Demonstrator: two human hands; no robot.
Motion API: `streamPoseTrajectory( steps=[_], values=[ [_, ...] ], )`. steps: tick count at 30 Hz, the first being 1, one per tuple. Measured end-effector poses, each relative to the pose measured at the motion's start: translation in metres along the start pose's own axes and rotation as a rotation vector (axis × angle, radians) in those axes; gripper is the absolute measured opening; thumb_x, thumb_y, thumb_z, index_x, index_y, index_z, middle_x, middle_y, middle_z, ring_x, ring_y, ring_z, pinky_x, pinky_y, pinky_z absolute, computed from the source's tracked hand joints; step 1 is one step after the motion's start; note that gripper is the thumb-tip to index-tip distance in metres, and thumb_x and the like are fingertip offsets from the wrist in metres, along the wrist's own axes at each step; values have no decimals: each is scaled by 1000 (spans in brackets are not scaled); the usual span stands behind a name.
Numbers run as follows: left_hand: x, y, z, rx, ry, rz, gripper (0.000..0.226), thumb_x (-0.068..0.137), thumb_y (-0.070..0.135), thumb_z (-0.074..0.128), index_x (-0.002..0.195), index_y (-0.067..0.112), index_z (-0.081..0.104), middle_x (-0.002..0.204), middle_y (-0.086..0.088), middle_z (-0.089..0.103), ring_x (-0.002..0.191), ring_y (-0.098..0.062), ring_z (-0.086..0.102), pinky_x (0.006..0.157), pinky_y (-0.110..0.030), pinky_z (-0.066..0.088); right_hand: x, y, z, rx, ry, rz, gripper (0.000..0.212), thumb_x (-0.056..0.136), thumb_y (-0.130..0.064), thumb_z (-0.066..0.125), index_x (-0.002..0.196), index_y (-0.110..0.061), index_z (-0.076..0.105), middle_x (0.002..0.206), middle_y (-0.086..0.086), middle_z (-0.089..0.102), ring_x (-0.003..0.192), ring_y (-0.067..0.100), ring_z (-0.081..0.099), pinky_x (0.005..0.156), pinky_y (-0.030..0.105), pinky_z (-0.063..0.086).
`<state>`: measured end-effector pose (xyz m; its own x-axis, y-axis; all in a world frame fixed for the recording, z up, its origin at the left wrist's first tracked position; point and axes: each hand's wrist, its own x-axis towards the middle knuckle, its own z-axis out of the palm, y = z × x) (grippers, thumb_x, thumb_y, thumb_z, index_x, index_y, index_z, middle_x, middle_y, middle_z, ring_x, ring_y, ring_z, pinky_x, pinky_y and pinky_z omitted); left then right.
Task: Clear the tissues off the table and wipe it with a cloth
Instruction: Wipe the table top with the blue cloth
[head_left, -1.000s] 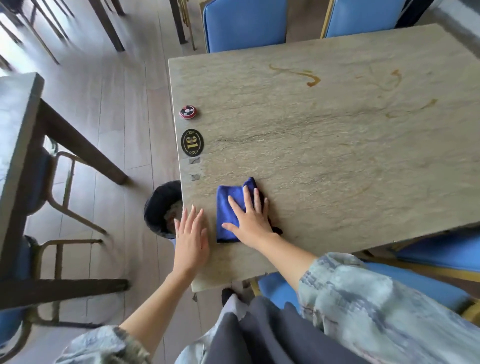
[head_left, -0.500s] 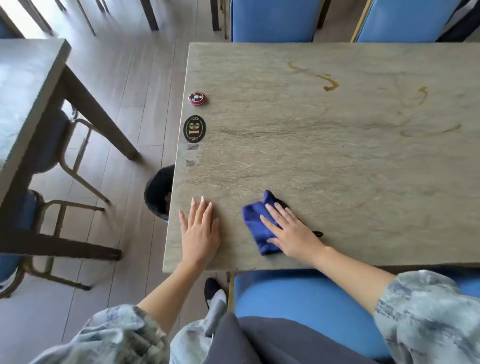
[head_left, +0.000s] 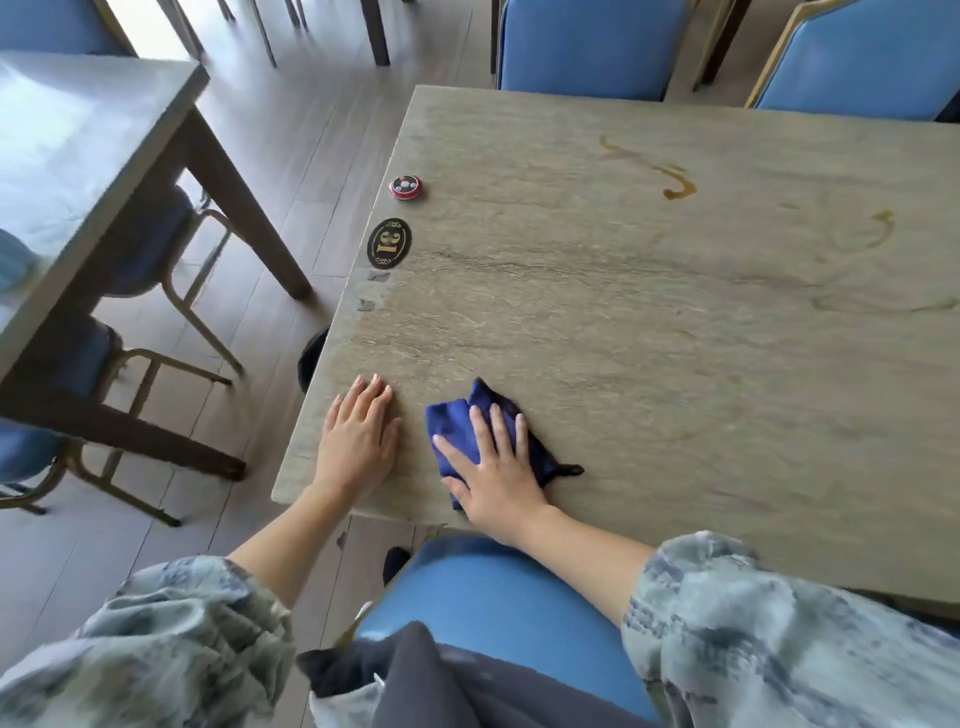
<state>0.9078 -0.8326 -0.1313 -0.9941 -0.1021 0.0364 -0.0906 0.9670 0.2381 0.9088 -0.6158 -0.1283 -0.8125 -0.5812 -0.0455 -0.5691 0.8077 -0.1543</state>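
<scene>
My right hand (head_left: 493, 467), fingers flat on the cloth (head_left: 457, 421), has swept back beside my flat, empty left hand (head_left: 358, 441); stains (head_left: 675, 182) far ahead remain.

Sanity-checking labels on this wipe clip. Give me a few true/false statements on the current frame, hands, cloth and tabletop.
1. The right hand presses flat on the blue cloth. True.
2. The left hand holds a tissue. False: it lies flat on the bare table, holding nothing.
3. Brown spill streaks remain on the far part of the table. True.
4. The cloth lies over the table number plaque. False: the plaque sits uncovered at the table's left edge, well beyond the cloth.
5. The red call button is under the left hand. False: it sits beyond the plaque, far from both hands.
</scene>
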Motion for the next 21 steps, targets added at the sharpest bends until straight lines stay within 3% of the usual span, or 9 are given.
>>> streamPoseTrajectory(
  steps=[4, 8, 11, 15, 17, 21],
  values=[
    [5, 28, 2, 0, -15, -134, 60, 92, 48, 33, 134, 7, 45, 151, -13, 34, 143, -29, 24, 116, -49, 15, -42, 55, -1, -24, 26, -296, 48, 88, -47, 42, 134, -35, 47, 147, 13, 40, 136, 35, 37, 112, 58, 19],
    [7, 68, 6, -18, -66, -94, 60, 96, 50, 34, 144, 14, 30, 159, -12, 12, 147, -26, 7, 116, -53, -3, -70, 133, -14, 16, 51, -106, 46, 92, -46, 40, 137, -36, 42, 148, 10, 39, 137, 30, 30, 111, 52, 17],
    [7, 95, 12, -8, -97, 18, 66, 93, 57, 24, 145, 17, 31, 159, -8, 14, 147, -23, 7, 116, -55, -3, -67, 158, -20, 1, 16, 126, 49, 92, -46, 35, 138, -33, 45, 147, 13, 39, 136, 34, 36, 112, 51, 13],
    [4, 119, 23, -39, -96, 43, 69, 90, 59, 19, 144, 19, 35, 157, -4, 22, 147, -20, 10, 117, -53, 0, -47, 140, -22, 34, -11, 330, 56, 90, -48, 29, 139, -29, 46, 151, 17, 32, 138, 40, 31, 110, 60, 14],
    [0, 123, 29, -54, -76, 31, 68, 91, 58, 21, 144, 19, 35, 157, -3, 24, 147, -19, 9, 118, -51, 3, -50, 129, -17, 4, 7, 320, 58, 88, -51, 30, 139, -29, 47, 148, 21, 35, 135, 43, 34, 108, 64, 18],
    [-2, 122, 34, -37, -26, 30, 65, 92, 57, 24, 143, 20, 37, 156, -2, 26, 147, -19, 11, 118, -49, 5, -102, 128, -8, -27, 52, 61, 56, 88, -50, 42, 140, -31, 40, 151, 17, 33, 138, 37, 31, 108, 59, 17]
  ],
)
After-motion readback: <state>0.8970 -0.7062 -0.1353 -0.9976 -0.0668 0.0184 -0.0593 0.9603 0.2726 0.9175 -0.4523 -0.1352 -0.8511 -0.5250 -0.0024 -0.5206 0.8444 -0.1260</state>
